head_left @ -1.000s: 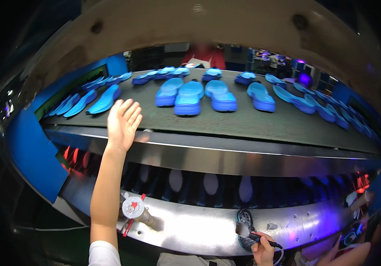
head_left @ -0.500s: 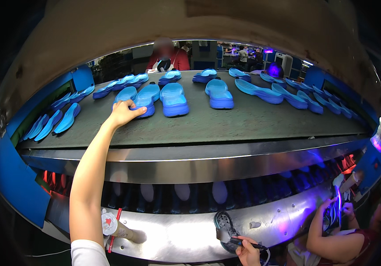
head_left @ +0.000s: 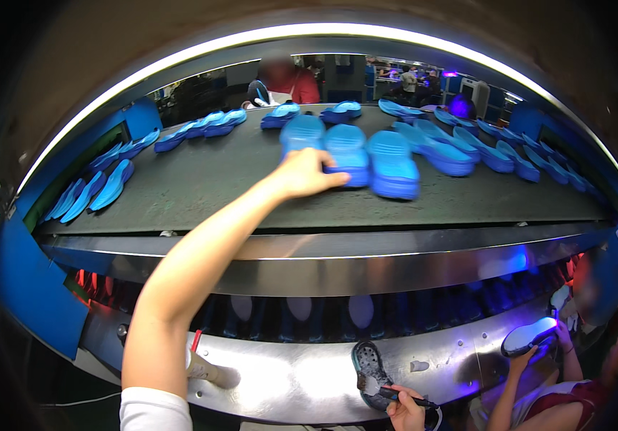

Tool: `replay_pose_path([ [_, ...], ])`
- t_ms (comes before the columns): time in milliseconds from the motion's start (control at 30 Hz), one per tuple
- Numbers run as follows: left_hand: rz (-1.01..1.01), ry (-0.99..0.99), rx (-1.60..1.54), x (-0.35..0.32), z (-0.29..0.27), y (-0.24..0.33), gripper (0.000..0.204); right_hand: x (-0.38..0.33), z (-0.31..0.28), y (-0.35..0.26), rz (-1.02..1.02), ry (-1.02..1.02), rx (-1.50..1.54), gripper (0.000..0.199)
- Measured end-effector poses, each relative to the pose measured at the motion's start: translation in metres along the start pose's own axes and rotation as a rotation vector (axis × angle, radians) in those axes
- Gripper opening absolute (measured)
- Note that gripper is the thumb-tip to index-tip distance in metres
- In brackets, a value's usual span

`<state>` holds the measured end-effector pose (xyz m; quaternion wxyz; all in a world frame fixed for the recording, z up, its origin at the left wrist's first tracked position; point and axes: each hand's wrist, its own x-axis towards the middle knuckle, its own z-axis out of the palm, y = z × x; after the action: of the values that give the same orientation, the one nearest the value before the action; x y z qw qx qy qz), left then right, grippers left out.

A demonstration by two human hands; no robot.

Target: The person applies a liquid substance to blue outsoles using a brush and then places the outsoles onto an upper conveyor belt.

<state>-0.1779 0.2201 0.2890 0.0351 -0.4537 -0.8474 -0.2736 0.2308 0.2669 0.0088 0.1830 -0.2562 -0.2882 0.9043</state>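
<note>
My left hand (head_left: 303, 174) reaches over a dark conveyor belt (head_left: 201, 172), fingers on one blue shoe sole (head_left: 302, 134) and thumb against a second sole (head_left: 346, 147). A third blue sole (head_left: 394, 165) stands right beside them, its edge toward me. Low in the view, my right hand (head_left: 408, 411) closes around the black handle of a brush (head_left: 389, 393). The brush's pale head rests over a dark clog-shaped holder with holes (head_left: 366, 359) on the metal ledge. Motion blurs the left fingers slightly.
More blue soles (head_left: 111, 185) lie in groups along the belt. A metal rail (head_left: 309, 276) edges it, with a lower row of dark shapes beneath. A pale cylinder (head_left: 212, 372) stands on the ledge (head_left: 273, 381). A co-worker's arms (head_left: 514, 377) work at right; another person (head_left: 298, 82) sits across.
My left hand has moved right along the belt, and the soles at it have shifted right, close to another sole. The brush has tilted lower over the dark holder. The co-worker's sole is turned differently.
</note>
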Motion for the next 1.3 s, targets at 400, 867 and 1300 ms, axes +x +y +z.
replay_pose_path([
  [400,0.188,0.538,-0.124,-0.146,-0.039,-0.002,0.036,0.015,-0.009,0.015,-0.048,-0.055,-0.018,0.025],
  [867,-0.207,-0.177,-2.288,-0.403,0.16,-0.048,0.068,0.024,-0.005,0.009,-0.126,0.036,-0.028,0.026],
  [1300,-0.73,-0.409,-2.274,-0.345,0.214,0.004,0.098,0.001,0.061,0.003,-0.223,-0.292,-0.074,0.031],
])
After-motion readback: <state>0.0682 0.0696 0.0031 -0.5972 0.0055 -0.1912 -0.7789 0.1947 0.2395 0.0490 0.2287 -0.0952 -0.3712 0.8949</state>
